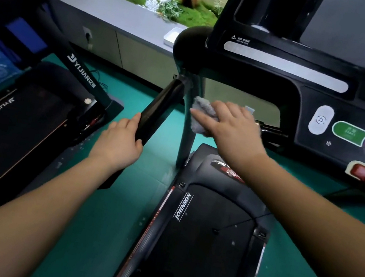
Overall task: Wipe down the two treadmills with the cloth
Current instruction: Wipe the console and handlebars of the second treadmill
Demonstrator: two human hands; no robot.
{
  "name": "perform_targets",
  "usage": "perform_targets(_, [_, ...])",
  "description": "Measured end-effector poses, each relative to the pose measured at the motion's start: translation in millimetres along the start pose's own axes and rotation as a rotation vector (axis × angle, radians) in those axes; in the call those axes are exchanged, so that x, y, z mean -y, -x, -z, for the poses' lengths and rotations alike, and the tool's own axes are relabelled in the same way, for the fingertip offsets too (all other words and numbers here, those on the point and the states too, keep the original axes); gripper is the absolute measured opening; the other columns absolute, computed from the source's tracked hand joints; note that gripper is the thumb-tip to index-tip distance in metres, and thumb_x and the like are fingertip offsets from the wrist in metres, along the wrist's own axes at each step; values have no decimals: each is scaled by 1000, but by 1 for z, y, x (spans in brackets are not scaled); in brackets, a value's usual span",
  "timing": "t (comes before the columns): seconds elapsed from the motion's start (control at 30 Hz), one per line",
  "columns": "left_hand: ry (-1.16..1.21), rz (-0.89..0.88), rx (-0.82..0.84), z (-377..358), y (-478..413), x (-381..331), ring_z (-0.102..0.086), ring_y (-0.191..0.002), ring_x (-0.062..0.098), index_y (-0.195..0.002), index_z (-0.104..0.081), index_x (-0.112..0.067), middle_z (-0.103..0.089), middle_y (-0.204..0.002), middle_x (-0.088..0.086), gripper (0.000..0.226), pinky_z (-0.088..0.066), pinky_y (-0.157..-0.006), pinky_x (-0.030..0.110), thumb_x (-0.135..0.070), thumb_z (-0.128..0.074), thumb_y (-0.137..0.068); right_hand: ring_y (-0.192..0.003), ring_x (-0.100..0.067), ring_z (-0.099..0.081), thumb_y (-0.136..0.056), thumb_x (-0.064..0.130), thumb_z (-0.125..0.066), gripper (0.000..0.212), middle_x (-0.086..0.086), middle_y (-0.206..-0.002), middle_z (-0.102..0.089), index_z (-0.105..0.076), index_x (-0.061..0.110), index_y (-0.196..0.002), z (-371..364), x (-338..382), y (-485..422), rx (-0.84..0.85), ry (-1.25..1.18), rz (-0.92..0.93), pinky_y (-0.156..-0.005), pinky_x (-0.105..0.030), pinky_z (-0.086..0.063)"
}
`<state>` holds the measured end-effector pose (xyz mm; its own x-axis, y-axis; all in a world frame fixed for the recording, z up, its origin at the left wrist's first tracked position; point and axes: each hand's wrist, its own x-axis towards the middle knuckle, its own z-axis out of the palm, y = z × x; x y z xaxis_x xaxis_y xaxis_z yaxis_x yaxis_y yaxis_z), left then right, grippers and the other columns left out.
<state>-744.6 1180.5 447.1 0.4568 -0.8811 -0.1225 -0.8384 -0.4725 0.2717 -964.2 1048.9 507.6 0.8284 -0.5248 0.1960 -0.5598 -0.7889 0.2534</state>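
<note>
At centre, on the near-left upright of the black Johnson treadmill (204, 227), my right hand (232, 127) presses a crumpled grey cloth (201, 115) against the dark grey post (186, 144), fingers straight and close together over it. My left hand (120, 142) wraps the glossy black handrail (159, 110) just left, thumb lying along it. The second black treadmill (7, 131) sits at left on the green floor (94, 220), neither hand on it. The cloth looks soft, light and floppy. It will likely bunch and slide on the smooth post, so I'd keep the palm flat over its middle with the edges tucked under.
</note>
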Motion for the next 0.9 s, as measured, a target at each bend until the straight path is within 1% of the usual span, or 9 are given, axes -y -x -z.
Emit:
perform_targets(0.07, [2,3,0,0,0,1,-35,-129,32,-153,-11,-18,-38,-144,12,71,-38,-103,47,-31,-46,-92,-97,-34,-55,-74,18,-64,72,-10,-113,-56,-44,36,-140,-2,-23,18,-9,14,-40,-79,-41,-42])
perform_targets(0.1, [3,1,-1,0,0,1,-36,-128,33,-153,-12,-18,-39,-144,12,72,-38,-103,47,-31,-46,-91,-94,-34,-55,-71,18,-69,75,-11,-111,-56,-43,36,-140,0,-33,30,-28,16,-76,-77,-40,-42])
perform_targets(0.2, [5,-4,-4,1,-2,1,-36,-128,32,-152,-12,-17,-39,-143,13,71,-37,-104,47,-30,-46,-91,-91,-37,-56,-81,27,-44,58,-18,-110,-57,-48,32,-138,7,-41,48,-91,-14,-128,-76,-42,-43])
perform_targets(0.23, [0,-6,-2,1,-2,1,-37,-127,32,-152,-11,-16,-38,-143,12,71,-38,-103,46,-30,-45,-91,-92,-38,-56,-80,27,-46,59,-19,-111,-57,-49,31,-139,8,-39,46,-78,-11,-127,-77,-42,-43])
perform_targets(0.33, [-22,-8,5,1,-3,1,-38,-126,31,-152,-10,-15,-38,-142,12,71,-39,-100,46,-30,-44,-92,-94,-35,-55,-69,20,-76,78,-15,-112,-58,-46,32,-140,2,-19,23,-16,14,-123,-78,-41,-42])
perform_targets(0.53, [-55,-23,0,0,-4,0,-41,-121,31,-151,-12,-13,-41,-138,12,72,-40,-95,46,-30,-45,-90,-113,-39,-47,-72,13,-67,75,-15,-130,-49,-44,31,-142,12,20,-15,114,-42,-28,-90,-49,-38])
perform_targets(0.7, [-39,-28,3,1,-4,0,-39,-123,31,-152,-11,-13,-39,-140,12,72,-39,-98,46,-30,-44,-91,-96,-35,-56,-66,17,-78,76,-10,-113,-59,-51,33,-136,1,-4,13,-23,-27,-178,-81,-43,-44])
perform_targets(0.8, [-31,-34,0,2,-4,0,-40,-122,31,-151,-11,-13,-40,-139,13,72,-39,-98,46,-30,-45,-91,-90,-33,-57,-62,0,-76,69,-13,-107,-61,-63,22,-125,8,-1,36,-257,-256,-338,-78,-36,-45])
perform_targets(0.9, [-34,-33,-5,1,-5,1,-41,-121,31,-151,-12,-13,-41,-138,13,72,-40,-96,47,-29,-45,-90,-95,-16,-49,-82,1,-63,47,-9,-107,-52,-62,16,-126,16,27,62,-347,-685,-447,-84,-19,-39])
